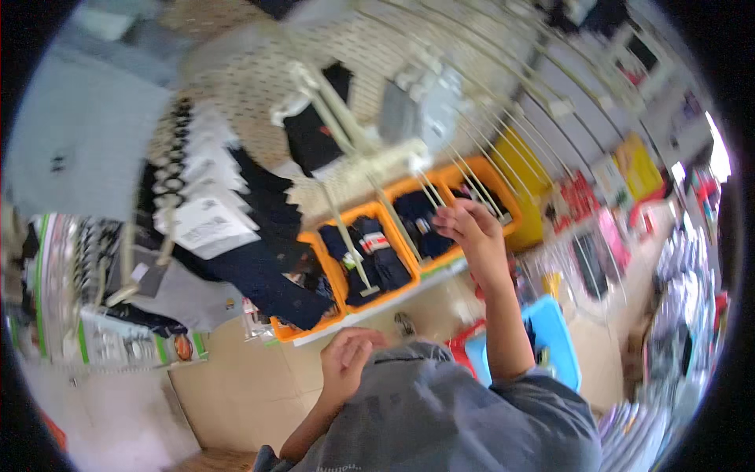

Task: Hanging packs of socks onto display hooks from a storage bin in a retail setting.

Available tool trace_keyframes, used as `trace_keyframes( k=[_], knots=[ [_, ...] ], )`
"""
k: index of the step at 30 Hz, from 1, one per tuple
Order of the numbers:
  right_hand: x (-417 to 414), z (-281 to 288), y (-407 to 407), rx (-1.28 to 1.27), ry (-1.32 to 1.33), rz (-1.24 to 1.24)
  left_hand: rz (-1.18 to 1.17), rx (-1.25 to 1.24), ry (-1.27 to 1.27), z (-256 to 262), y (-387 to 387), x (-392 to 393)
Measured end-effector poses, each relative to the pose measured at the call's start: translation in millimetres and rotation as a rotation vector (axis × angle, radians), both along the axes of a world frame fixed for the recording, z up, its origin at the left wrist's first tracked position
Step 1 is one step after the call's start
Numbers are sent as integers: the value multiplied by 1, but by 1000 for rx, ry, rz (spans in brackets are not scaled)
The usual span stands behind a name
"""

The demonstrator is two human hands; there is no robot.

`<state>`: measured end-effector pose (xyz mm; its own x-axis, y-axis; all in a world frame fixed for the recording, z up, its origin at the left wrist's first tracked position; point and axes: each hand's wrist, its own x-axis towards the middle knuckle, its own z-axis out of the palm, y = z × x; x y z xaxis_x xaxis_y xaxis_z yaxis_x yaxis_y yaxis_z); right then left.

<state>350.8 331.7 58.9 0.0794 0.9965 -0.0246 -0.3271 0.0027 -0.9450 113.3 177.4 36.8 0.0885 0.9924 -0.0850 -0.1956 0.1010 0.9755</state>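
Observation:
My right hand (472, 227) is raised at a metal display hook (436, 192), its fingers bent; whether it touches the hook I cannot tell. Low before my grey shirt is my left hand (348, 357), with curled fingers and no object visible in it. Beyond the hands, orange plastic bins (417, 251) hold folded dark clothing (377, 262), some pieces with paper bands. A black packaged garment (309, 138) and grey ones (422, 109) hang on the perforated wall panel (236, 76).
Dark socks with white header cards (209, 227) hang at the left. Long metal hooks (519, 76) jut out at the upper right. A blue plastic basket (554, 342) stands on the tiled floor to the right. Stacked packaged goods (684, 283) line the far right.

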Motion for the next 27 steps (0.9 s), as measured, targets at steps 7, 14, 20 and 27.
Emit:
trace_keyframes(
  k=[7, 14, 20, 27],
  knots=[
    [-21, -67, -103, -193, -141, 30, -162, -69, 52, -24, -17, -16],
    [-23, -148, -274, -596, -142, -181, -503, -109, -59, -59, -13, -12],
    [-20, -208, -360, -815, -5, -417, -612, 57, -9, -47, -13, 7],
    [14, -197, -344, -799, -140, -341, -545, -41, -13, -54, -42, 28]
  ],
)
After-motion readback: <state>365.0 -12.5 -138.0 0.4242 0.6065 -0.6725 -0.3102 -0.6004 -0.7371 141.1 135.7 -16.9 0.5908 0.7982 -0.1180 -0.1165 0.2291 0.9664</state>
